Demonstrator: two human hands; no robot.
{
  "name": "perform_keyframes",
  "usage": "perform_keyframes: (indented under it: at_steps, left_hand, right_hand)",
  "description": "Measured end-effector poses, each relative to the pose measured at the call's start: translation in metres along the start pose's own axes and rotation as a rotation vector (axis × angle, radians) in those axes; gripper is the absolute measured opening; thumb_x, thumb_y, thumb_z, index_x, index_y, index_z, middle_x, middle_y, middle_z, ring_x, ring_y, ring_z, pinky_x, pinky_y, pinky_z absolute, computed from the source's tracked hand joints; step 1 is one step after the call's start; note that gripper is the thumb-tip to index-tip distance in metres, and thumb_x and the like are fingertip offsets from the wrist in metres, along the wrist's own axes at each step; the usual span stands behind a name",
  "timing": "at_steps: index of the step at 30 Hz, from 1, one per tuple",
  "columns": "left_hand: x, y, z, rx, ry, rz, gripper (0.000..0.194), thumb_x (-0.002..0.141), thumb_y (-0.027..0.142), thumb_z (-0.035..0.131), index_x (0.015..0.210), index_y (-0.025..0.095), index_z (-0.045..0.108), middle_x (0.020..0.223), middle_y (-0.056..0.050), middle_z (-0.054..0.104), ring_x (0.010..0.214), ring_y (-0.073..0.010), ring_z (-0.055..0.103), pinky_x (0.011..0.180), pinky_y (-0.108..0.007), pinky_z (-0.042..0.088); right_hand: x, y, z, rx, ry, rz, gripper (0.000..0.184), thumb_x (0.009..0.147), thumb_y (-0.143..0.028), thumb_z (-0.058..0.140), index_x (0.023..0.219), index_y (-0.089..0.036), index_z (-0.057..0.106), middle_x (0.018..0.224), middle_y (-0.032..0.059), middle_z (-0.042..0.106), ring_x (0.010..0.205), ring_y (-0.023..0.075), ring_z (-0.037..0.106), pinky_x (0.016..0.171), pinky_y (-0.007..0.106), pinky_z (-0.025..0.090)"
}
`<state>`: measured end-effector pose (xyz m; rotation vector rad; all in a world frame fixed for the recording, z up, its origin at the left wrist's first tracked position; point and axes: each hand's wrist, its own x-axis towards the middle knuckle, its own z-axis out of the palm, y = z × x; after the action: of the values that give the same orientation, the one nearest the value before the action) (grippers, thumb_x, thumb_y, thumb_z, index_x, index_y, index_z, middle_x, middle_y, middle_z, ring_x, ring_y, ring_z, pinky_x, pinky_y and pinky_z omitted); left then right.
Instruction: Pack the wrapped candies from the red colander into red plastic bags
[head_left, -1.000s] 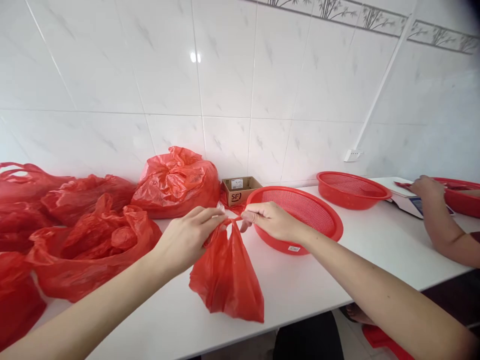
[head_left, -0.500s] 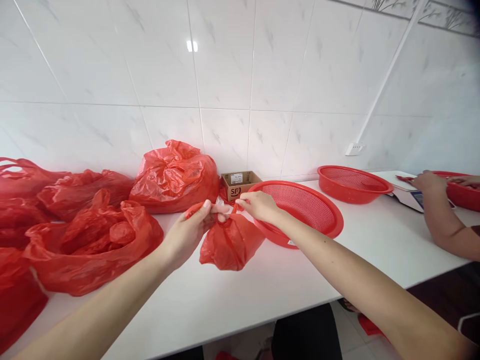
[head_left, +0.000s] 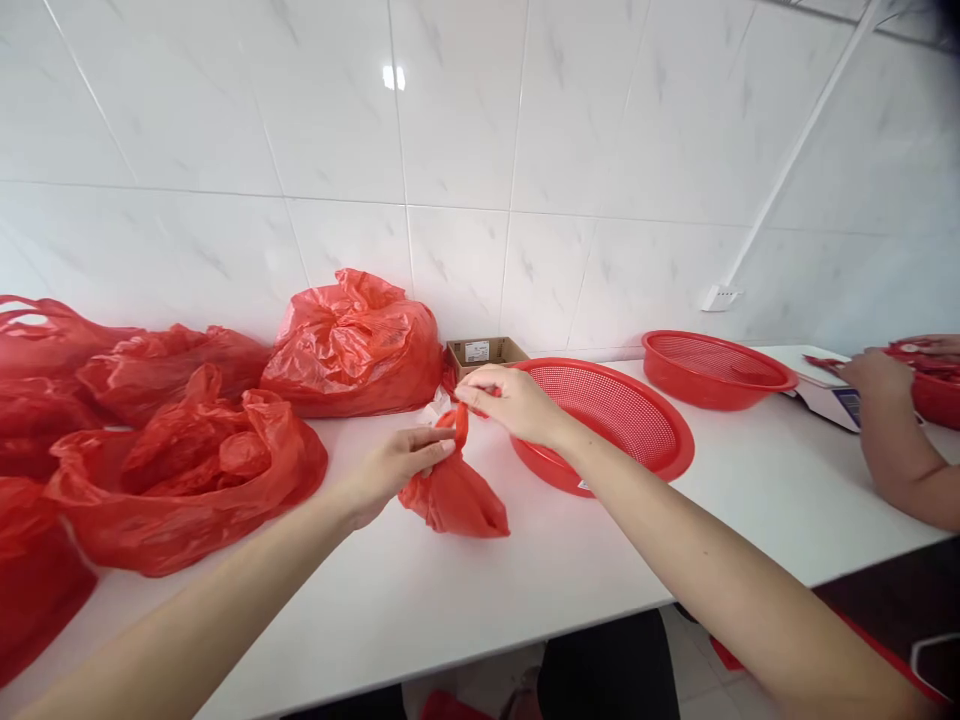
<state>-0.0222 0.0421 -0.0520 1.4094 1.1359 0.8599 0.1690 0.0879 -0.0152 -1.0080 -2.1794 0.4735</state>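
A small red plastic bag [head_left: 461, 497] hangs in front of me, tilted, with its full lower part just over the white table [head_left: 420, 620]. My left hand [head_left: 409, 460] is closed around the bag's neck. Above it, my right hand [head_left: 510, 400] pinches the twisted top end of the same bag and pulls it upward. What lies inside the bag is hidden by the plastic. Close behind my right hand and wrist stands a red mesh basket [head_left: 645, 420].
Several large red bags, among them an open one [head_left: 187, 530] and a bulging one [head_left: 352, 350], fill the left side. A cardboard box [head_left: 487, 353] stands by the wall. Right are another red basket [head_left: 716, 375], a white scale [head_left: 832, 395] and a co-worker's hand [head_left: 881, 378].
My left hand has shifted its grip down onto the bag's neck. My right hand has risen slightly, drawing the top end up. The small bag has turned and now slants to the right.
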Motion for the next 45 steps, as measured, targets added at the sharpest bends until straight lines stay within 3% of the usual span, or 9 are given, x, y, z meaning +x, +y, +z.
perform_keyframes:
  at_steps: [3,7,12,16,23,29,38,42,45]
  left_hand:
    - [0.002,0.002,0.01,0.045,-0.054,0.058,0.039,0.072,0.051,0.071,0.084,0.015,0.069,0.075,-0.004,0.063,0.068,-0.0175,0.055,0.064,-0.03,0.039]
    - [0.004,0.001,0.012,0.023,-0.015,0.169,0.037,0.077,0.052,0.066,0.069,0.016,0.064,0.066,-0.001,0.059,0.065,-0.0151,0.052,0.067,-0.029,0.04]
    - [0.004,-0.007,0.004,0.003,0.012,0.249,0.044,0.083,0.052,0.06,0.056,0.017,0.06,0.076,-0.005,0.065,0.082,-0.0195,0.057,0.082,-0.033,0.041]
    - [0.0,-0.004,0.001,0.012,-0.046,0.233,0.041,0.086,0.05,0.058,0.063,0.017,0.066,0.072,-0.005,0.066,0.074,-0.0204,0.061,0.077,-0.035,0.046]
    - [-0.014,0.006,-0.012,0.192,-0.034,0.279,0.02,0.076,0.038,0.073,0.088,0.021,0.074,0.093,-0.006,0.068,0.091,-0.0221,0.062,0.079,-0.031,0.049]
    - [-0.017,0.006,-0.003,0.268,-0.085,0.331,0.018,0.083,0.038,0.064,0.085,0.019,0.063,0.096,-0.005,0.065,0.078,-0.0181,0.062,0.066,-0.028,0.049]
    - [-0.019,-0.005,0.006,0.666,0.233,0.665,0.012,0.086,0.014,0.052,0.094,0.023,0.051,0.092,0.0,0.059,0.078,-0.0127,0.058,0.071,-0.025,0.046]
    - [-0.024,0.001,0.002,0.71,0.244,0.757,0.004,0.089,0.024,0.054,0.093,0.022,0.057,0.092,-0.002,0.057,0.079,-0.0137,0.058,0.069,-0.025,0.046]
    - [-0.027,0.009,-0.006,0.79,0.169,0.744,0.009,0.09,0.027,0.054,0.087,0.022,0.061,0.087,-0.003,0.062,0.077,-0.0154,0.06,0.067,-0.026,0.046]
  right_hand:
    - [-0.003,-0.014,0.012,0.126,-0.023,-0.061,0.027,0.09,-0.043,0.053,0.077,-0.02,0.06,0.091,-0.0005,0.061,0.084,0.0129,0.057,0.074,0.026,0.041]
    - [-0.008,-0.01,0.028,0.234,-0.091,0.123,0.021,0.096,-0.043,0.041,0.106,-0.026,0.049,0.085,-0.0019,0.06,0.074,0.0134,0.057,0.068,0.028,0.043]
    - [-0.018,-0.005,0.016,0.177,0.133,0.195,0.015,0.095,-0.034,0.043,0.106,-0.025,0.043,0.072,-0.0046,0.053,0.06,0.012,0.049,0.058,0.025,0.038]
    - [-0.037,-0.024,0.003,0.3,0.174,0.147,0.014,0.094,-0.036,0.043,0.101,-0.025,0.04,0.06,-0.008,0.042,0.048,0.0094,0.037,0.048,0.023,0.03]
    - [-0.077,-0.02,0.024,0.256,-0.124,0.264,0.008,0.088,-0.023,0.048,0.095,-0.024,0.045,0.056,-0.0089,0.042,0.045,0.0085,0.037,0.044,0.021,0.03]
    - [-0.067,-0.009,0.029,0.258,0.061,0.061,0.019,0.083,-0.018,0.054,0.102,-0.023,0.054,0.106,0.0013,0.062,0.09,0.0127,0.058,0.077,0.029,0.048]
    - [-0.071,-0.018,0.053,0.673,0.044,0.159,0.02,0.084,-0.021,0.059,0.102,-0.022,0.05,0.08,-0.002,0.061,0.073,0.0126,0.062,0.073,0.03,0.052]
    - [-0.065,-0.015,0.044,0.856,-0.073,0.223,0.021,0.089,-0.033,0.055,0.104,-0.018,0.057,0.089,0.0027,0.065,0.075,0.0136,0.064,0.075,0.032,0.054]
    - [-0.064,-0.017,0.038,0.704,-0.097,0.19,0.016,0.088,-0.031,0.057,0.095,-0.018,0.062,0.09,0.0027,0.066,0.078,0.0139,0.063,0.073,0.03,0.052]
